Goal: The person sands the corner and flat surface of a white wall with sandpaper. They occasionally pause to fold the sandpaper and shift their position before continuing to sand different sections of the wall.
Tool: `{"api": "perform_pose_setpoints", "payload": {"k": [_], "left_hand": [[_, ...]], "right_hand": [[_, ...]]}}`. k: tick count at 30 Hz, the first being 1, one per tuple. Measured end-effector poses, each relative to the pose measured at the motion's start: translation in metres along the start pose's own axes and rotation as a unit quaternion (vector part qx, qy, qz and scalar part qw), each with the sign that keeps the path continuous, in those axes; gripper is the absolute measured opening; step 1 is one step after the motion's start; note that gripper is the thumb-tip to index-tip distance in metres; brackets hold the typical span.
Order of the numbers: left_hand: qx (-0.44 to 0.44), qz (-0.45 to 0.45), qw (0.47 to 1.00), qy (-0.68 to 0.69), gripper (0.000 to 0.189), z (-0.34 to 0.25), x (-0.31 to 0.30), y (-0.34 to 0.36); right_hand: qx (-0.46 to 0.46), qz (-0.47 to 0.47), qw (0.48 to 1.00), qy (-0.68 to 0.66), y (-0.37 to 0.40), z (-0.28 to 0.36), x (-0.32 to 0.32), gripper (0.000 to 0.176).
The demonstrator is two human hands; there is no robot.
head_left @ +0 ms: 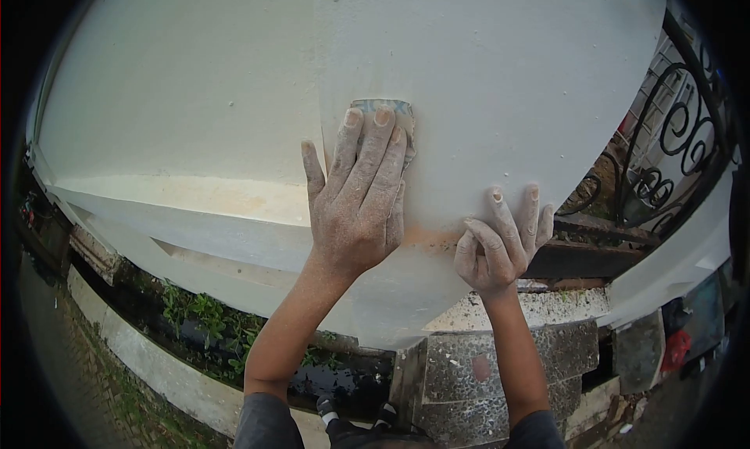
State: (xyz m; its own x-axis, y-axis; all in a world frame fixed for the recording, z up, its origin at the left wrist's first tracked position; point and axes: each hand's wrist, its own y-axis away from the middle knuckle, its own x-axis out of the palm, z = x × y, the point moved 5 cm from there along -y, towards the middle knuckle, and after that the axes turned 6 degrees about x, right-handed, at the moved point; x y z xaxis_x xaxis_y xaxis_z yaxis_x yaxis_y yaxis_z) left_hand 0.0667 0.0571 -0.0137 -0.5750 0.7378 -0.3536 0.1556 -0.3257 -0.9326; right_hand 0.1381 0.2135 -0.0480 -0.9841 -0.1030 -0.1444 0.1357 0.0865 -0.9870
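My left hand (358, 187), coated in pale dust, presses a folded piece of sandpaper (381, 105) flat against the white wall (484, 74). Printed lettering shows along the sheet's top edge, above the fingertips. Lower and to the right, my right hand (500, 242) is at the wall with its fingers apart and partly bent, holding nothing visible. It is dusty too. Between the two hands runs an orange-brown stain (428, 238) on the wall. A pale ledge (195, 195) juts out left of my left hand.
Black scrolled ironwork (676, 128) stands at the right. Below lie a water-filled ditch (340, 380) with green plants (207, 316), a concrete kerb (148, 363) and speckled slabs (469, 371). My feet show at the bottom. A red object (676, 350) lies at the lower right.
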Motion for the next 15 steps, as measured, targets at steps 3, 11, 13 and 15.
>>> {"api": "perform_pose_setpoints", "payload": {"k": [3, 11, 13, 15], "left_hand": [[0.025, 0.019, 1.0, -0.001, 0.038, -0.017, 0.024, 0.065], [0.052, -0.022, 0.998, -0.013, 0.044, 0.0, 0.007, 0.013], [0.041, 0.004, 0.999, 0.009, 0.044, -0.006, 0.018, 0.047], [0.084, 0.024, 0.996, -0.02, 0.045, -0.013, 0.028, 0.082]], "right_hand": [[0.003, 0.006, 1.0, 0.004, 0.0, 0.0, -0.001, 0.01], [0.006, -0.002, 1.0, 0.006, 0.001, 0.0, 0.0, 0.009], [0.005, -0.003, 1.0, 0.006, 0.002, 0.0, -0.001, 0.009], [0.004, -0.008, 1.0, 0.008, 0.001, 0.0, -0.001, 0.008]]}}
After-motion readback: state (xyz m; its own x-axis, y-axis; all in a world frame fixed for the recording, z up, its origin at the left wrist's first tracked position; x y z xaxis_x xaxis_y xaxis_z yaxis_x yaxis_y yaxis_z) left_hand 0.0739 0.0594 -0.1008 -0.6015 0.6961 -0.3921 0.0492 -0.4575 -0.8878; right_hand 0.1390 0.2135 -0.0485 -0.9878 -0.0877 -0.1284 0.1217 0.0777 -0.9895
